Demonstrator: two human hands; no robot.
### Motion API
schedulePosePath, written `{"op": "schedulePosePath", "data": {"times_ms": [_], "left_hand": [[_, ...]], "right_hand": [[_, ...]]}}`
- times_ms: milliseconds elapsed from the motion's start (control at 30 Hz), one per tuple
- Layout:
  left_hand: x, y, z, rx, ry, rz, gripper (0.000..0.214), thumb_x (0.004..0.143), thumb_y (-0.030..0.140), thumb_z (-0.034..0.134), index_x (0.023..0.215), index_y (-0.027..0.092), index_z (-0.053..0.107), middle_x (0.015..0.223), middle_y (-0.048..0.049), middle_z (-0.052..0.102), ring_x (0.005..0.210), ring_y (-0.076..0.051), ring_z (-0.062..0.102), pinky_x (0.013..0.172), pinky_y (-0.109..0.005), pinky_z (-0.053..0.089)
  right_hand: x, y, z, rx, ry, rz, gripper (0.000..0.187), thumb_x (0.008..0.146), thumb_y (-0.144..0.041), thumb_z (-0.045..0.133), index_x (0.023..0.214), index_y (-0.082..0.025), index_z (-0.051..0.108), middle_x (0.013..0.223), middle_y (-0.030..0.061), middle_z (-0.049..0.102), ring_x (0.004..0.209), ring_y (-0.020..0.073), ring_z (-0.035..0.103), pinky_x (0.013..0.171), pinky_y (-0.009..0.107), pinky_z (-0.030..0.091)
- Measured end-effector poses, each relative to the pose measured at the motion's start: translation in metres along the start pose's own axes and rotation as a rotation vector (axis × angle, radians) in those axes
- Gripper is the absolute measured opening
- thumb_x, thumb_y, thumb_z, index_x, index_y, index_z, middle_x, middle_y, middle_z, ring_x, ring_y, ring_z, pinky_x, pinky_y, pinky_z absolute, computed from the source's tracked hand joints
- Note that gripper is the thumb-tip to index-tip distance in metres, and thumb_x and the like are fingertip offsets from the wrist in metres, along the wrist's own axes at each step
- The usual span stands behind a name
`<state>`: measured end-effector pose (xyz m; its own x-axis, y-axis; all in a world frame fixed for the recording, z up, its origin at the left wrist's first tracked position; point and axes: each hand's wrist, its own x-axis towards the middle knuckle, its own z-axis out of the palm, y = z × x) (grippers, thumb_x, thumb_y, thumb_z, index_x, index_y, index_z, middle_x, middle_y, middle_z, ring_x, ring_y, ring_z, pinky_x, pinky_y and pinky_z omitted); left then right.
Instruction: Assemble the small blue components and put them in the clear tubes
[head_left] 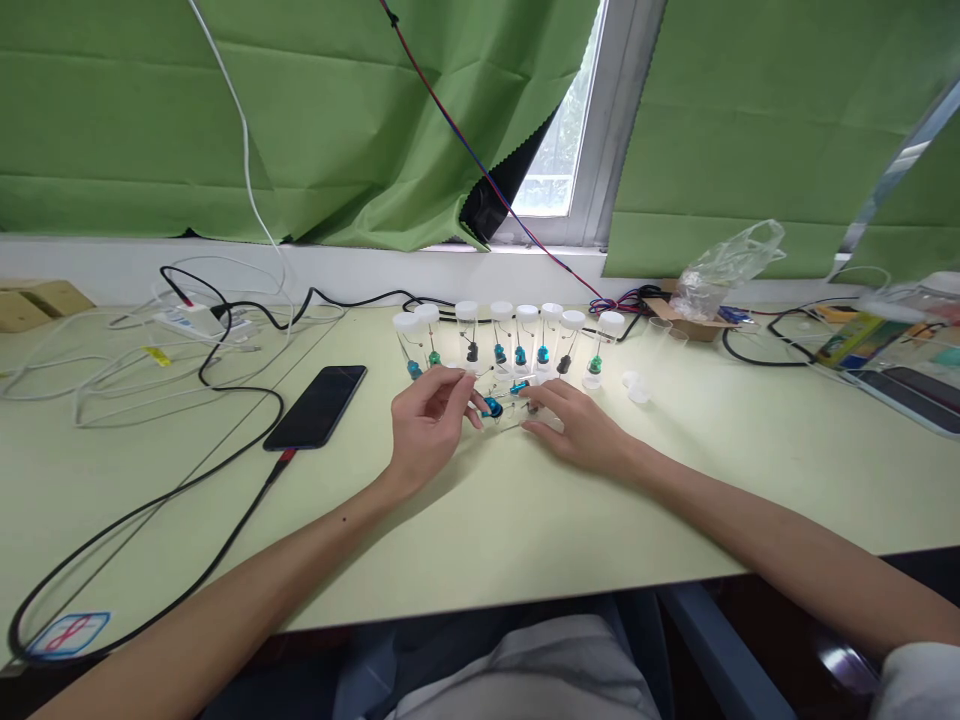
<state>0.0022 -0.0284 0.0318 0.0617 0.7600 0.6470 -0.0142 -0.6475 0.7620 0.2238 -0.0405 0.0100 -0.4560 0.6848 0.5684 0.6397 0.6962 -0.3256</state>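
Observation:
My left hand (429,425) is closed, thumb and forefinger pinched together above the table. What they hold is too small to make out, though a thin wire shows by the fingertips. My right hand (576,425) rests with thumb and fingers apart, its fingertips at a loose cluster of small pieces. Between the hands lie a blue piece with thin wires (493,407) and another small blue piece (519,387). Behind them stand several clear tubes with white caps, among them one with a green piece (595,366) and one with a black piece (472,352).
A black phone (316,408) on a cable lies to the left. White cables and a power strip (202,320) are at the back left. Loose white caps (636,387) sit right of the tubes, near a cardboard box (694,325) with a plastic bag (727,268).

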Motion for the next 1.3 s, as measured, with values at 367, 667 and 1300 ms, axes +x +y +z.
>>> {"op": "schedulePosePath", "data": {"times_ms": [367, 667, 1300], "left_hand": [[0.000, 0.003, 0.003, -0.046, -0.013, -0.087, 0.022, 0.087, 0.039, 0.068, 0.082, 0.017, 0.065, 0.070, -0.0009, 0.062, 0.067, -0.020, 0.072, 0.054, -0.030, 0.061], [0.001, 0.001, 0.002, -0.097, -0.054, -0.154, 0.022, 0.087, 0.038, 0.068, 0.083, 0.016, 0.066, 0.070, -0.0019, 0.063, 0.066, -0.018, 0.070, 0.053, -0.030, 0.061], [-0.005, -0.011, 0.000, -0.004, -0.245, -0.239, 0.017, 0.089, 0.034, 0.065, 0.086, 0.017, 0.067, 0.080, -0.0021, 0.062, 0.065, -0.013, 0.062, 0.049, -0.025, 0.055]], "right_hand": [[0.000, -0.003, 0.005, 0.019, -0.003, -0.040, 0.034, 0.096, -0.029, 0.057, 0.129, -0.023, 0.054, 0.111, 0.0128, 0.064, 0.102, 0.0272, 0.063, 0.088, 0.047, 0.056], [-0.001, -0.002, 0.006, 0.056, 0.066, -0.017, 0.034, 0.095, -0.032, 0.058, 0.128, -0.024, 0.054, 0.108, 0.0111, 0.065, 0.098, 0.0257, 0.065, 0.086, 0.045, 0.056], [-0.001, 0.001, 0.008, 0.049, 0.181, 0.019, 0.030, 0.094, -0.031, 0.061, 0.122, -0.021, 0.055, 0.105, 0.0097, 0.066, 0.093, 0.0226, 0.064, 0.082, 0.039, 0.055]]}}
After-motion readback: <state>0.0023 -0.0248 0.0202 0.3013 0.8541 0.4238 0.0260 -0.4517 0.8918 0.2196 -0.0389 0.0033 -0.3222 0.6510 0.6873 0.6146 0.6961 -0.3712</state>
